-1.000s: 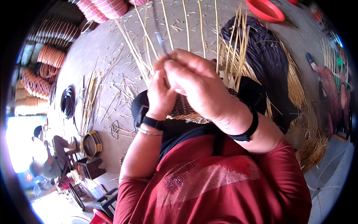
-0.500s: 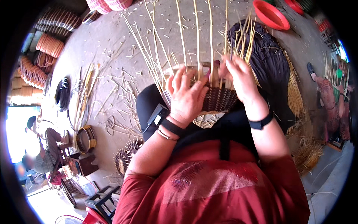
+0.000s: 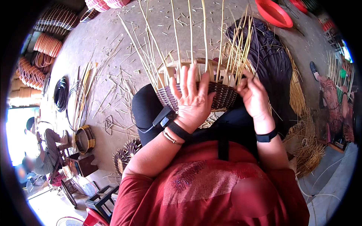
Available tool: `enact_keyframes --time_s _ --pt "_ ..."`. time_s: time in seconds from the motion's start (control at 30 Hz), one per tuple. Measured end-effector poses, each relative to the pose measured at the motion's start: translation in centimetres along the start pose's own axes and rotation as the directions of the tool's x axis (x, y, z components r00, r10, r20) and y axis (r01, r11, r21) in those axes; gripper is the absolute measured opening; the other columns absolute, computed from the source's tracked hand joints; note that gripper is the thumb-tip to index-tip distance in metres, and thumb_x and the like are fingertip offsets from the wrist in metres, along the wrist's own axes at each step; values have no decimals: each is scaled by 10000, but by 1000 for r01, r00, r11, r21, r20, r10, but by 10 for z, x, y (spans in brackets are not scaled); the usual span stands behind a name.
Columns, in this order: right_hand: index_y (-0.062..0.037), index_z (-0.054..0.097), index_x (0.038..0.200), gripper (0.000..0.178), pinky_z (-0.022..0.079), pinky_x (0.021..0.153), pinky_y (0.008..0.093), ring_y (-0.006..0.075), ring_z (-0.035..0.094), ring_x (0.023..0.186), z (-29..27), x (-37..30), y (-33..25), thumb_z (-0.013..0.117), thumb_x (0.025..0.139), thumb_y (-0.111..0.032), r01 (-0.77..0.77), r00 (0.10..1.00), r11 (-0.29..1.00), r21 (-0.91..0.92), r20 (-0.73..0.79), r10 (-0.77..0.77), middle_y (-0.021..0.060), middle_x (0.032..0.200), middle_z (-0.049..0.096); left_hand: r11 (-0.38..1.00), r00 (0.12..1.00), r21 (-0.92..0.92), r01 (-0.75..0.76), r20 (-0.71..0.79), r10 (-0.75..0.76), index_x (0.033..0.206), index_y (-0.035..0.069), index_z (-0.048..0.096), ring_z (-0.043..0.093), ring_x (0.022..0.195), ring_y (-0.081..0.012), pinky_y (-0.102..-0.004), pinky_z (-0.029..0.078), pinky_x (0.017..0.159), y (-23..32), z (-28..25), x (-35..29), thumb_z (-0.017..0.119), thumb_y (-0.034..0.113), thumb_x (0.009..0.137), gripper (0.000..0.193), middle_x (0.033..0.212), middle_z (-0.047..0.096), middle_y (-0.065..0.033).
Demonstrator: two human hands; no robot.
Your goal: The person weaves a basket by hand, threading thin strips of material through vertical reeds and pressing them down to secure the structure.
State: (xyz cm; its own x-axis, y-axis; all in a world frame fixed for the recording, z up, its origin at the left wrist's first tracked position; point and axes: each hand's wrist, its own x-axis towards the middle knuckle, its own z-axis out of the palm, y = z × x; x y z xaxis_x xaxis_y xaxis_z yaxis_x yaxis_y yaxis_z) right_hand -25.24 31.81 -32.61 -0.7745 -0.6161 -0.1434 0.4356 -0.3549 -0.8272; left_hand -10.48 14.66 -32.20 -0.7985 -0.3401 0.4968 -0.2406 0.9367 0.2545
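A half-woven wicker basket (image 3: 222,94) rests on my lap, its lower wall dark brown and its long pale stakes (image 3: 190,34) pointing up and away. Flat against its near wall lies my left hand (image 3: 193,96), fingers spread, nothing gripped; it covers part of the weave. At the basket's right end, my right hand (image 3: 254,94) is closed with bent fingers. A thin dark wicker strand (image 3: 257,49) rises in a curve from those fingers. Where it meets the weave is hidden.
A dark cloth (image 3: 271,56) over straw-like rods lies to the right, below a red basin (image 3: 274,13). Left are a coil of black cane (image 3: 60,94), loose strips and a round woven ring (image 3: 85,139). Other people sit at both sides. Finished baskets (image 3: 56,18) stack far left.
My left hand has flattened and spread its fingers on the wall. The right hand has moved right and down to the basket's end. The stakes have shifted left.
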Motion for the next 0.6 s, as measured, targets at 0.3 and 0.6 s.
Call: enact_keyframes --time_s 0.3,0.6 --pt "-104 627 1359 386 569 962 396 320 640 1239 41 119 34 674 976 -102 346 830 118 -931 245 -501 212 1475 525 992 960 89 -93 273 65 1412 148 568 296 1488 -345 -637 149 1219 26 10 24 780 328 825 649 1375 524 -102" --pt "-76 421 1520 521 495 599 294 137 619 696 -21 33 13 545 1081 -328 130 944 991 -33 -301 -134 90 937 668 994 984 95 -55 173 38 1101 121 783 411 1396 -300 -674 122 1182 35 29 57 665 472 931 407 1313 578 -108"
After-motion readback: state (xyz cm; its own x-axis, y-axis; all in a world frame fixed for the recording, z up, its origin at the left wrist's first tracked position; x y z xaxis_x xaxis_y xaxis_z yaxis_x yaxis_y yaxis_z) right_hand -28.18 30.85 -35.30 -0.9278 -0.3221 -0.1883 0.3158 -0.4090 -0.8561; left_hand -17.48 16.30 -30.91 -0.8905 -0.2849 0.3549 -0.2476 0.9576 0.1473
